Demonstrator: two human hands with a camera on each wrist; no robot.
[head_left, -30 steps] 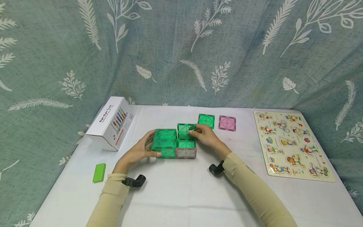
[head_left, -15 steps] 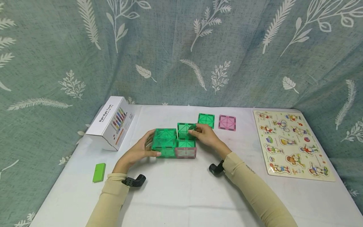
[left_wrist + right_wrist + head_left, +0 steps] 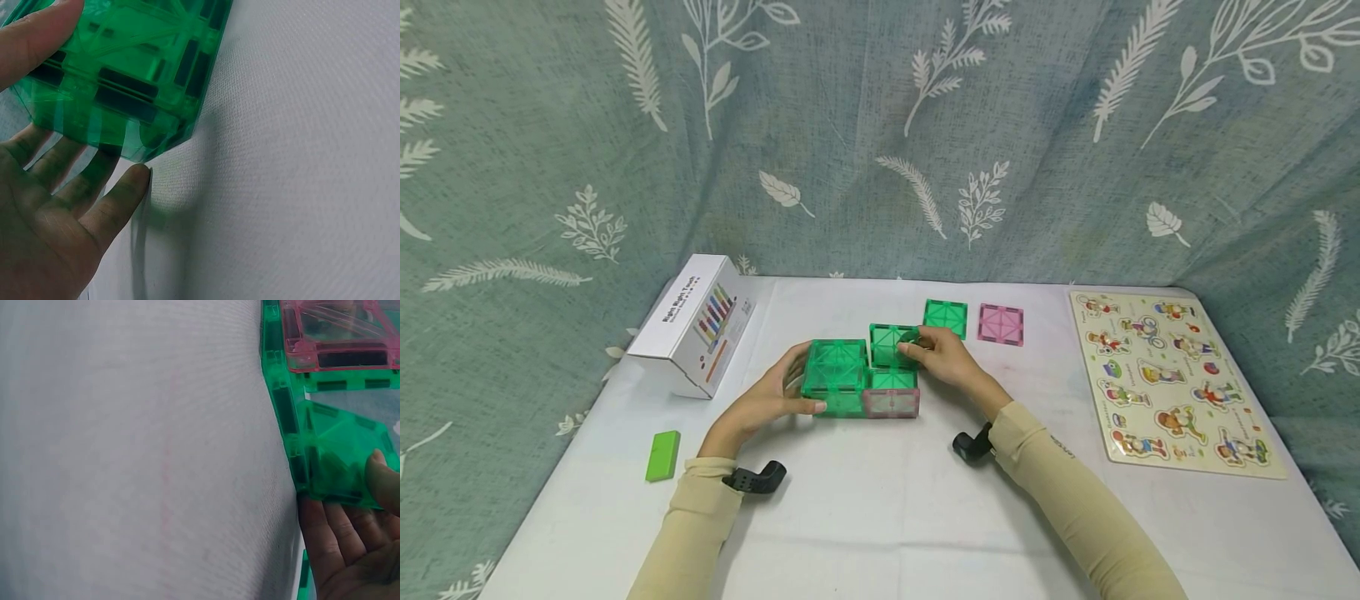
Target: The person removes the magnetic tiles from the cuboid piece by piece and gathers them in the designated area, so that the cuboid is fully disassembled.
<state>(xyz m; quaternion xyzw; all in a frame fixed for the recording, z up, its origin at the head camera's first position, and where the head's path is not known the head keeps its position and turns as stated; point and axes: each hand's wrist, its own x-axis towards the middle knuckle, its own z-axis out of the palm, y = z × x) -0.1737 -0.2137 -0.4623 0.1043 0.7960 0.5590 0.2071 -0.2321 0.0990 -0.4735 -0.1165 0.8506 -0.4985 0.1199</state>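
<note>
A see-through green cube of magnetic tiles (image 3: 835, 367) stands mid-table. My left hand (image 3: 764, 401) grips its left side, the thumb at the front and the fingers behind; the left wrist view shows those fingers (image 3: 115, 206) against the cube (image 3: 125, 81). Joined to the cube's right is a flat green tile (image 3: 892, 380), with a pink tile (image 3: 891, 404) upright along its front edge. My right hand (image 3: 951, 357) pinches a green magnetic tile (image 3: 887, 344) upright at the flat tile's back. In the right wrist view the thumb lies on this tile (image 3: 344, 453).
A loose green tile (image 3: 945, 317) and a pink tile (image 3: 1001, 325) lie flat behind the right hand. At right is a picture puzzle board (image 3: 1172, 383). A white box (image 3: 692, 325) stands at the back left, and a light green block (image 3: 662, 456) lies left of the left forearm.
</note>
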